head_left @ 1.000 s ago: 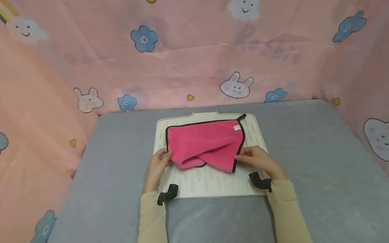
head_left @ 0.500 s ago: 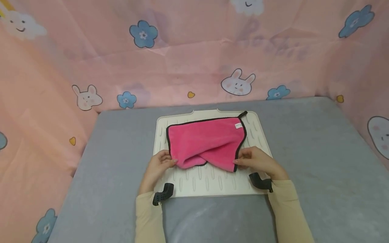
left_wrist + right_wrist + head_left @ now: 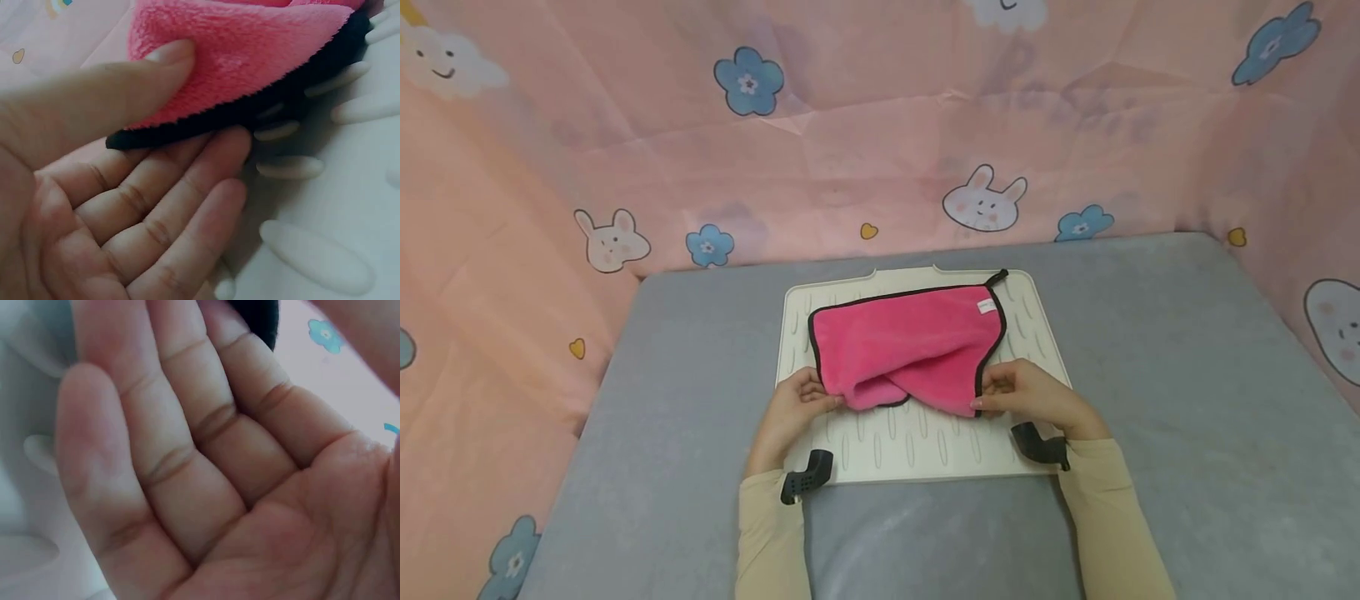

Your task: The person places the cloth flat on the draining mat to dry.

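In the head view, the left hand (image 3: 788, 414) had moved slightly down and inward since the earliest frame, its thumb coming over the lower left corner of the pink cloth (image 3: 880, 333). The cloth lay mid-frame on a white ribbed tray (image 3: 880, 462), its long axis running left to right and rising slightly rightward; its black loop (image 3: 997, 277) pointed to the upper right. The right hand (image 3: 1037, 398) pinched the lower right corner. Print on the white label (image 3: 987, 306) was too small to read.

In the left wrist view, thumb above and fingers below pinched the cloth's black-edged corner, upper centre.

In the right wrist view, fingers filled the frame, black trim (image 3: 265, 322) at top; that pinch was out of sight.
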Motion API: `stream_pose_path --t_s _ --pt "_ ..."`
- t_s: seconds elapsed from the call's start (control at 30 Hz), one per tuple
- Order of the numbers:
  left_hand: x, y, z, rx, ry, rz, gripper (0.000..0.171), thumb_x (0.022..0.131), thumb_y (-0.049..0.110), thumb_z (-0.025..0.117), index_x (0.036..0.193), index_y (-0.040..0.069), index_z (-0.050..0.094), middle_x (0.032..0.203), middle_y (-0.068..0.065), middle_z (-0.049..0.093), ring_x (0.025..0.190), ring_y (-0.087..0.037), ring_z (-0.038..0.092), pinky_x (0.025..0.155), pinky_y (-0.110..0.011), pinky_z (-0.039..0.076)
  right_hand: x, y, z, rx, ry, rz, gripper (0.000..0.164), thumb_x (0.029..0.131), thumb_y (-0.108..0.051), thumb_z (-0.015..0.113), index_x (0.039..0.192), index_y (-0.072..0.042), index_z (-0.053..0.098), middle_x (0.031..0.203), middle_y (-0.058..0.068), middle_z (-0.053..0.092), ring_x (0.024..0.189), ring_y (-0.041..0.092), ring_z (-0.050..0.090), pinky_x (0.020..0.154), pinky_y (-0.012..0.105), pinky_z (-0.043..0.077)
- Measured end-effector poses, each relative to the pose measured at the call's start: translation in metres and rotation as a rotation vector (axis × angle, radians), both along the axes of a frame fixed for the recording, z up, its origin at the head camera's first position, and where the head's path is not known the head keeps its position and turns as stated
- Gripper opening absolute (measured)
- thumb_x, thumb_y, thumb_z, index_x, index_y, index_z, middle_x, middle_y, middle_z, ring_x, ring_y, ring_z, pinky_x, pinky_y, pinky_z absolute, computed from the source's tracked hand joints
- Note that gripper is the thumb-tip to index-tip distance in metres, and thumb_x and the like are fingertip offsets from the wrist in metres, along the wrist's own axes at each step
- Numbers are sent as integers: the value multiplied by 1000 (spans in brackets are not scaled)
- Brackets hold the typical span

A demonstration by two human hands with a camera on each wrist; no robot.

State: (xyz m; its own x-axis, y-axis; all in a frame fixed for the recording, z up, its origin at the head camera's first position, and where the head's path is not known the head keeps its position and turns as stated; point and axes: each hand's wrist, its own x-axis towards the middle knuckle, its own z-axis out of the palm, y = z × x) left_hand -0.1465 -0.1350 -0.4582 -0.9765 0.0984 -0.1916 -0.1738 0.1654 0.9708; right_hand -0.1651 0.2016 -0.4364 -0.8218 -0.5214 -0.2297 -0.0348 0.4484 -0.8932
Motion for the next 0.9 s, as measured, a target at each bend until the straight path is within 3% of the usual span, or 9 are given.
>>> stream_pose_path --t_s 0.2,0.43,0.9 --pt "0 2 3 71 27 100 16 82 -8 66 89 -5 52 76 -6 65 70 -9 63 68 -23 51 0 -1 1 15 35 -35 22 89 -13 65 73 0 58 69 8 64 66 21 59 58 29 47" --pt "-2 2 3 115 33 217 13 85 -7 63 90 -6 51 75 -3 62 69 -10 60 67 -24 52 -2 2 -1 7 74 -76 17 91 -10 62 77 0 59 72 9 64 68 23 60 62 30 48" --pt "-2 2 3 161 2 257 8 90 -6 57 90 -4 49 83 -9 66 64 -9 63 62 -24 54 -2 8 4 -90 148 -220 19 94 -8 57 80 3 52 74 15 57 71 24 56 65 28 46"
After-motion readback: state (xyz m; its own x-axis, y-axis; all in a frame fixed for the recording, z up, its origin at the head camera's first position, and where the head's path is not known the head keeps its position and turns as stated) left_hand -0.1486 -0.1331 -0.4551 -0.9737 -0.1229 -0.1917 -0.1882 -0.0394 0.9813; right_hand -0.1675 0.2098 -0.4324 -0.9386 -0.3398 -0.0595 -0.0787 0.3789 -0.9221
